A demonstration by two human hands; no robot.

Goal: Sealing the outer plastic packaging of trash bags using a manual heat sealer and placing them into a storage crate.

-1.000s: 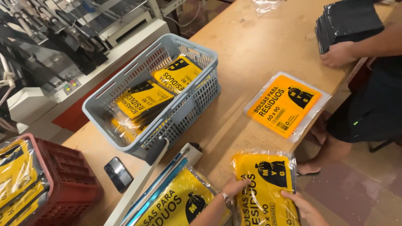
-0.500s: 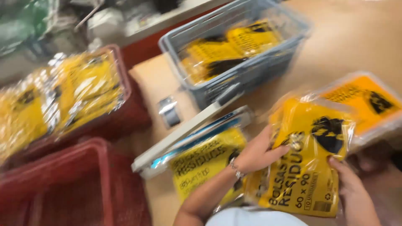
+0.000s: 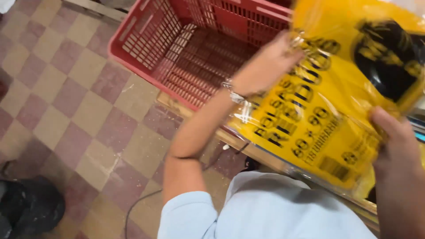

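A: Where's the yellow packet (image 3: 327, 119)?

B: Held in the air in both hands, over the near edge of the worktop (image 3: 265, 157). Right hand (image 3: 396, 150) clamps its near-right edge, fingers wrapped over the film. Left hand (image 3: 265, 66) grips the far-left edge, fingertips tucked behind, hidden.

A: Axis?

B: Long axis runs near to far, tilted right.

A: And the red crate (image 3: 186, 53)?

B: Beyond and left of the packet, standing open. Left hand nearer it. Heavy motion blur; packet's right side is cut off.
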